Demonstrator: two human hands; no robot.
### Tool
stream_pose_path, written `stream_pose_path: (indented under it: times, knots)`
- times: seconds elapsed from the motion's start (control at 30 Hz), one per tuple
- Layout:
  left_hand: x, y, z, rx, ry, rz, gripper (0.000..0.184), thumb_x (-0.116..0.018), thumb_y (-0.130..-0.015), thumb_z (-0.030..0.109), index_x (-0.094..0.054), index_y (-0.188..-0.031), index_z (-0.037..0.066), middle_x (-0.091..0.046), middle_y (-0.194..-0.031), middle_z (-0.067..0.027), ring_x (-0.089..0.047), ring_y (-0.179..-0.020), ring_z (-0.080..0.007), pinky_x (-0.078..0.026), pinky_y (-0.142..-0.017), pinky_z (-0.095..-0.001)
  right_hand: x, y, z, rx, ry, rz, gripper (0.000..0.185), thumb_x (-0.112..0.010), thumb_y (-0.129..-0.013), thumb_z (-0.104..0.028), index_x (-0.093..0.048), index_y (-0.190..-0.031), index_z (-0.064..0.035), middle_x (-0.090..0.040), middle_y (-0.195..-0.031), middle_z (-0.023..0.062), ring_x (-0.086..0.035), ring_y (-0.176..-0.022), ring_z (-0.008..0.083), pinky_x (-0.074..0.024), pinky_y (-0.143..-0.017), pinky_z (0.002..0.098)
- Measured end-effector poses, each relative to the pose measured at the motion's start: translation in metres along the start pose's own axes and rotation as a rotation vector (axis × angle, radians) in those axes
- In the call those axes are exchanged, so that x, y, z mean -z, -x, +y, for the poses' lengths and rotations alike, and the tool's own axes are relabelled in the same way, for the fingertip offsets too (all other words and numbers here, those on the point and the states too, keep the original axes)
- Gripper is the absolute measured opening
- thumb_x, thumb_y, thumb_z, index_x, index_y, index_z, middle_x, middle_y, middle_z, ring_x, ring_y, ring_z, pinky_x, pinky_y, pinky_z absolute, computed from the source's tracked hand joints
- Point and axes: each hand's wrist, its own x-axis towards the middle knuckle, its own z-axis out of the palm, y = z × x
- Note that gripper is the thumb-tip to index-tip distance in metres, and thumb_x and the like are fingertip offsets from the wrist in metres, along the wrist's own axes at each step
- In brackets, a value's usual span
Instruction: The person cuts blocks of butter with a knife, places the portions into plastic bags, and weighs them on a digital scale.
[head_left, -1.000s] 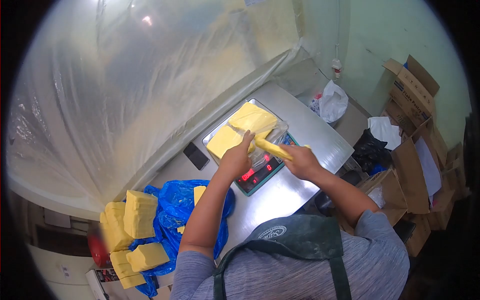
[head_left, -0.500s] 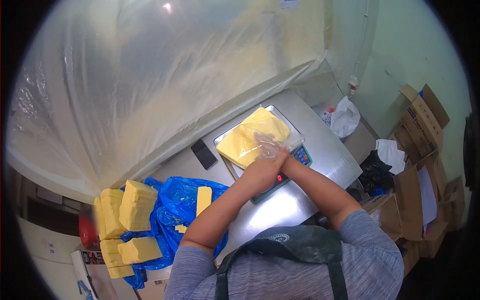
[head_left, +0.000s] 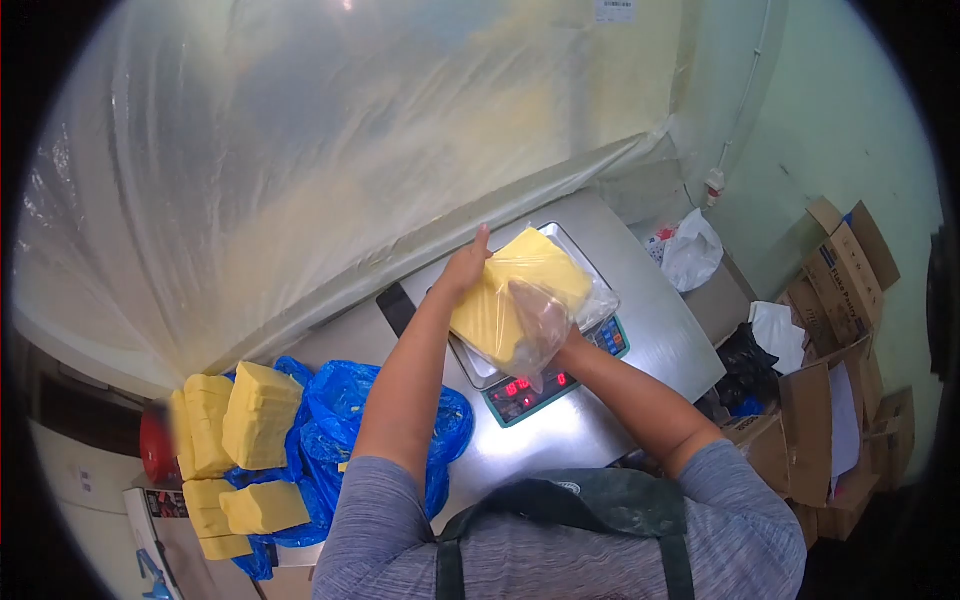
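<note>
Yellow blocks in a clear plastic bag (head_left: 500, 305) lie on the metal pan of a digital scale (head_left: 529, 396) with red digits lit. My left hand (head_left: 467, 268) rests at the upper left edge of the bag, its fingers apart and one pointing up. Inside the clear bag is my right hand (head_left: 543, 318), its fingers stretched over the yellow blocks. Beside my left forearm a dark phone (head_left: 396, 308) lies partly hidden on the metal table (head_left: 655, 335).
A blue plastic bag (head_left: 335, 405) and several yellow blocks (head_left: 262, 415) are at the lower left. Plastic sheeting (head_left: 300, 180) hangs behind the table. At the right stand cardboard boxes (head_left: 843, 280), a black bag (head_left: 745, 367) and a white bag (head_left: 692, 250).
The yellow piece my right hand held is now in the bag with the blocks, and that hand has gone inside. My left hand moved from the bag's near side to its upper left edge.
</note>
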Motion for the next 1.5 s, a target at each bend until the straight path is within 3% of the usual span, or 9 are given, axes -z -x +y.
stream_pose_path:
  times: [0.37,0.43,0.53,0.73,0.87,1.03,1.17,1.27,1.5]
  knots:
    - [-0.018,0.01,0.034,-0.052,-0.524,0.032,0.091,-0.026,-0.094,0.073,-0.061,-0.118,-0.008,-0.063,-0.116,-0.0312,-0.061,-0.111,-0.0424,-0.047,-0.096,-0.0473,0.009,0.0,-0.015,-0.037,-0.088,-0.093,0.057,-0.055,-0.092,-0.02,-0.041,-0.145,-0.002,-0.057,-0.134,0.0194,-0.053,-0.127,0.0331,-0.0367,-0.111,0.0474]
    - [-0.024,0.016,0.034,-0.083,-0.595,0.114,0.083,-0.03,-0.096,0.069,-0.061,-0.111,-0.007,-0.063,-0.113,-0.0323,-0.062,-0.106,-0.0437,-0.049,-0.092,-0.0486,0.0,0.003,-0.01,0.119,0.316,-0.019,0.06,-0.054,-0.094,-0.025,-0.038,-0.145,0.0019,-0.055,-0.136,0.0202,-0.05,-0.13,0.0346,-0.0221,-0.114,0.0602]
    - [-0.028,0.02,0.034,-0.088,-0.608,0.14,0.081,-0.032,-0.095,0.068,-0.057,-0.116,-0.006,-0.063,-0.109,-0.0312,-0.063,-0.104,-0.0443,-0.05,-0.09,-0.0491,-0.001,0.003,-0.005,-0.01,0.105,-0.273,0.067,-0.053,-0.095,-0.035,-0.036,-0.145,0.0048,-0.05,-0.141,0.0223,-0.039,-0.139,0.0372,-0.0036,-0.114,0.0659]
    - [-0.037,0.025,0.031,-0.124,-0.69,0.214,0.073,-0.041,-0.095,0.065,-0.053,-0.122,-0.001,-0.056,-0.115,-0.0261,-0.061,-0.107,-0.0391,-0.05,-0.088,-0.0518,0.018,-0.011,-0.026,-0.175,0.178,-0.519,0.098,-0.041,-0.089,-0.068,-0.023,-0.151,0.0053,-0.031,-0.153,0.0289,-0.017,-0.147,0.0444,0.0051,-0.115,0.0616]
    - [-0.041,0.01,0.004,-0.226,-0.649,0.309,0.074,-0.042,-0.095,0.064,-0.049,-0.13,-0.001,-0.052,-0.125,-0.0263,-0.053,-0.12,-0.0385,-0.045,-0.096,-0.0516,0.029,-0.019,-0.034,-0.21,0.134,-0.605,0.105,-0.041,-0.086,-0.072,-0.019,-0.152,0.0062,-0.021,-0.157,0.0298,-0.01,-0.149,0.0437,0.0053,-0.115,0.0603]
    - [-0.04,0.044,0.005,-0.665,-0.002,0.308,0.071,-0.053,-0.094,0.055,-0.044,-0.137,-0.001,-0.052,-0.132,-0.0241,-0.048,-0.124,-0.0406,-0.04,-0.103,-0.0462,-0.006,0.001,-0.017,-0.239,0.156,-0.377,0.104,-0.037,-0.087,-0.075,-0.017,-0.154,0.0019,-0.008,-0.162,0.0239,-0.001,-0.15,0.0413,0.0039,-0.115,0.0619]
    - [-0.055,0.202,0.064,-0.492,-0.54,0.07,0.06,-0.062,-0.092,0.029,-0.041,-0.138,-0.002,-0.053,-0.128,-0.0284,-0.055,-0.117,-0.0399,-0.046,-0.096,-0.0467,0.009,-0.019,-0.03,-0.271,0.27,-0.701,0.102,-0.037,-0.088,-0.073,-0.014,-0.156,-0.0004,-0.006,-0.163,0.0216,-0.002,-0.151,0.0393,-0.0009,-0.113,0.067]
    - [-0.072,0.217,0.029,-0.356,-0.726,0.197,0.054,-0.062,-0.087,0.018,-0.047,-0.137,0.001,-0.063,-0.111,-0.0235,-0.065,-0.098,-0.0375,-0.054,-0.08,-0.0451,-0.014,-0.008,-0.033,-0.383,0.381,-0.391,0.098,-0.036,-0.09,-0.071,-0.016,-0.156,-0.0012,-0.011,-0.163,0.0192,-0.01,-0.15,0.0391,-0.0031,-0.109,0.0733]
    - [-0.069,0.24,0.017,-0.448,-0.643,0.243,0.041,-0.052,-0.089,0.011,-0.061,-0.128,0.013,-0.068,-0.089,-0.015,-0.067,-0.085,-0.0347,-0.054,-0.072,-0.0457,-0.013,-0.016,-0.037,-0.277,0.405,-0.427,0.097,-0.034,-0.089,-0.072,-0.021,-0.155,-0.003,-0.014,-0.163,0.0158,-0.012,-0.15,0.0379,-0.0023,-0.109,0.0742]
